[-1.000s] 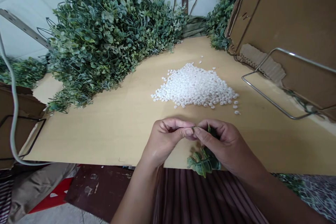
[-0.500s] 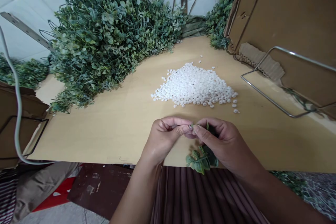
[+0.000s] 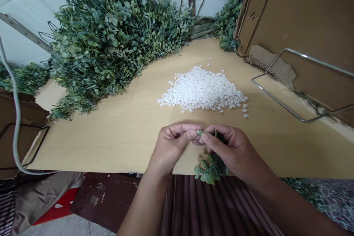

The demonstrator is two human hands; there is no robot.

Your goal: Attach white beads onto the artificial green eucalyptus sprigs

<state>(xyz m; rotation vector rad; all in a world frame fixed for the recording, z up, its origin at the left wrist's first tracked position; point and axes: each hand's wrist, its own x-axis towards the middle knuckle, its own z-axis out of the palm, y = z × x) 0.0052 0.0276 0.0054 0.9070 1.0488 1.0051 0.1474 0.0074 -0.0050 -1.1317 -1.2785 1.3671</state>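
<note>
My left hand [image 3: 173,143] and my right hand [image 3: 228,149] meet over the near edge of the wooden table [image 3: 118,129]. Between them they pinch the top of a small artificial green leaf sprig [image 3: 210,167], whose leaves hang below my right hand. The fingertips of both hands touch at the sprig's tip. What sits between the fingertips is too small to make out. A heap of small white beads [image 3: 203,90] lies on the table just beyond my hands.
A big pile of artificial green foliage [image 3: 110,33] fills the table's far left. More foliage [image 3: 228,14] sits at the far corner. Cardboard sheets [image 3: 304,18] with a metal wire frame [image 3: 279,97] stand on the right. A cardboard box [image 3: 19,129] and grey cable [image 3: 15,118] are at left.
Both hands stay pinched on the sprig and have drifted slightly left together; the sprig's leaves shifted a little with them.
</note>
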